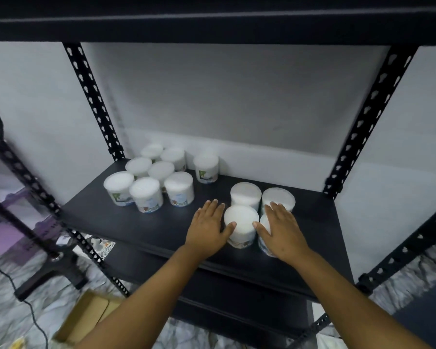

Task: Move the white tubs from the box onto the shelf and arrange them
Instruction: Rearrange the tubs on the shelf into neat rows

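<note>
A single wide-angle view came from the person's head, facing forward and down into a black shelf from close in front. The shelf board above cut across the top edge. Both forearms entered from the near edge, reaching away. The white wall lay far behind. At near left the view caught floor and a cardboard box.

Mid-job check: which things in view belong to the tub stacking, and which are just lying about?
Part of the job:
white tubs in two groups on the shelf
cardboard box on the floor
left hand and right hand, both on the near group of tubs

Lying about:
black cable on the floor
black stand base
</note>
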{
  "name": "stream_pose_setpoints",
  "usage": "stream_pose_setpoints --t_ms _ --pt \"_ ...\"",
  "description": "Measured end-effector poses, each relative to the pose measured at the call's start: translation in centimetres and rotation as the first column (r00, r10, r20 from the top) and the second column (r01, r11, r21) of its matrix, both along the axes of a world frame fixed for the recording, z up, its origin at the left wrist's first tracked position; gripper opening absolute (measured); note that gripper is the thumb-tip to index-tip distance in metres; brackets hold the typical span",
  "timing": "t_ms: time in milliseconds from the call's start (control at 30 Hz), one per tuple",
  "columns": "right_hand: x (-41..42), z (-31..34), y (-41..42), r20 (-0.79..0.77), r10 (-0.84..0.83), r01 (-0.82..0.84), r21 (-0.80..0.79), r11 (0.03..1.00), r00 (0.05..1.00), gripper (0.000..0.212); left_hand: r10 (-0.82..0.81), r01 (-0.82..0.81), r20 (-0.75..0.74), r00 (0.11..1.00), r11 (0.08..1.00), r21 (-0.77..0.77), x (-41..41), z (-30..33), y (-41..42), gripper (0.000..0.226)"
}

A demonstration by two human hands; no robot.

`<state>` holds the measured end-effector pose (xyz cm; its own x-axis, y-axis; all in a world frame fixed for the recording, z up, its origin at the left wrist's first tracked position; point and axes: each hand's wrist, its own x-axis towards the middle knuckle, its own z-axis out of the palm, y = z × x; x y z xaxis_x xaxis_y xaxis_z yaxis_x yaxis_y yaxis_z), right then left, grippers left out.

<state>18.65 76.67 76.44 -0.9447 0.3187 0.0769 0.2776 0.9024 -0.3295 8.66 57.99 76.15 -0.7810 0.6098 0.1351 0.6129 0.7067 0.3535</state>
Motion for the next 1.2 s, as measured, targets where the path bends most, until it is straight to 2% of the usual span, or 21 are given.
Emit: stream_pose_setpoints --t_ms 233,533,700,867,1200 --pt "-5.1 0.8 -2.5 0.001 0.033 -0.033 0.004 0.999 0.999 0.068 0.016 -0.016 0.004 1.0 1.0 0.015 -4.7 0.1 -2.2 0.068" --pt "-15.3 1.8 -6.6 0.002 -0.004 0.004 0.062 0.998 1.0 0.071 -0.01 0.011 -0.015 1.0 1.0 0.019 -15.0 1.1 -6.6 0.071" --pt "-20.0 2.8 -7.7 0.072 -0.072 0.072 0.003 0.997 0.995 0.073 -0.134 0.133 -0.034 0.99 0.99 -0.047 -19.8 1.2 -8.4 0.081" --pt "-23.0 3.6 -7.6 0.059 -0.069 0.072 -0.047 0.996 0.996 0.07 -0.249 0.24 -0.053 0.967 0.962 -0.126 -22.5 1.4 -8.3 0.09" --pt "-27.9 2.4 -6.9 0.094 -0.105 0.119 -0.152 0.981 0.99 0.085 -0.276 0.271 -0.009 0.961 0.948 -0.167 -25.0 0.8 -7.2 0.097"
